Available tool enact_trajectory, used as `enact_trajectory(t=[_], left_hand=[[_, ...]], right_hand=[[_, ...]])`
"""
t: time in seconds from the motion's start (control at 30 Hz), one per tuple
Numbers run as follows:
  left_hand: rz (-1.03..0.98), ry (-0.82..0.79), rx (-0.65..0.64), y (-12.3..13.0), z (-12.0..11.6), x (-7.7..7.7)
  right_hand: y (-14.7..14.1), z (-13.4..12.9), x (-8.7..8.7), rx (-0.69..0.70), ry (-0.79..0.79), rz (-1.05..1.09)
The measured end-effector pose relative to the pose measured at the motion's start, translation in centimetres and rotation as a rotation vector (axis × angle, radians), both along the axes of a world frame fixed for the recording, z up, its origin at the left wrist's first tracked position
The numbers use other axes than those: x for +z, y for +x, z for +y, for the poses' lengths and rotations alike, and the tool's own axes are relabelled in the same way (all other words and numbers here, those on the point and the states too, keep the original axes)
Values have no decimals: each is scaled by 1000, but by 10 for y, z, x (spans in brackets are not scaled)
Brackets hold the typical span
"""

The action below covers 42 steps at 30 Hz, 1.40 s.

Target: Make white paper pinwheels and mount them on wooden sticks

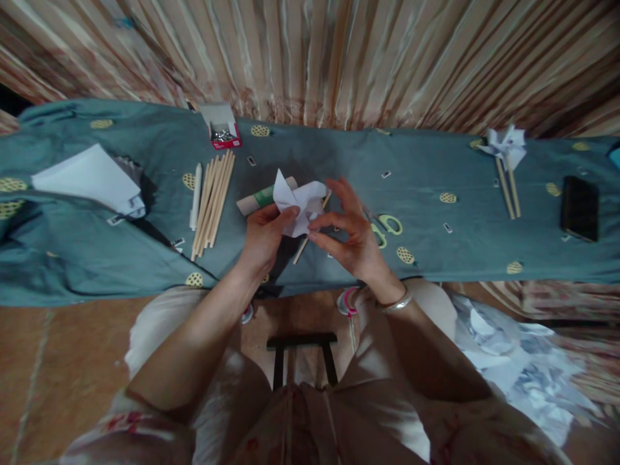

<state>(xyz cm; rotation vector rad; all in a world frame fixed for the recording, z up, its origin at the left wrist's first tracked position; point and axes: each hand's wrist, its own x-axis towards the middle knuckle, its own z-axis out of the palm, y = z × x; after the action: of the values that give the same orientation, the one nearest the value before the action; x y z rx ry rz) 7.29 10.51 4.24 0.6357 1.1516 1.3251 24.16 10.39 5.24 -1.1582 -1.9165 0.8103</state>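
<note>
The surface (421,174) before you wears a loose, rumpled cloth; a snag could drag it and upset what lies on it, including the stack (87,177) at far left. Your left hand (263,240) is closed on the paper (301,201), thumb pressed on top; too heavy a press could flatten the folds or tear them. Your right hand (356,240) is half curled, thumb and a finger nearly meeting at the paper's right edge, others spread; I cannot tell whether it grips. If it pulls unevenly, the flaps could spring loose. The paper is near the middle, between both hands. The sticks (213,203) lie side by side at left and could roll if bumped. The tube (254,202) is just beside your left hand, easy to knock. The scissors (380,223) sit partly hidden behind your right hand; reaching back blindly could push them away. The box (233,143) stands open, so a jolt could scatter its metal bits (223,135).
</note>
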Motion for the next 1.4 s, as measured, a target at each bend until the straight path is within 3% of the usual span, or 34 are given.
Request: enact_trajectory(t=[0.27,0.6,1.23,1.4], left_hand=[[-2,-37,3,3,-2,3],[-7,-45,-3,3,-1,2],[6,-17,-9,8,-6,-1],[6,-18,-22,8,-6,-1]], right_hand=[[-2,5,-4,-52,34,31],[-2,6,-7,-3,39,-44],[-3,14,-12,-128,-53,72],[-5,13,-12,-163,-11,54]])
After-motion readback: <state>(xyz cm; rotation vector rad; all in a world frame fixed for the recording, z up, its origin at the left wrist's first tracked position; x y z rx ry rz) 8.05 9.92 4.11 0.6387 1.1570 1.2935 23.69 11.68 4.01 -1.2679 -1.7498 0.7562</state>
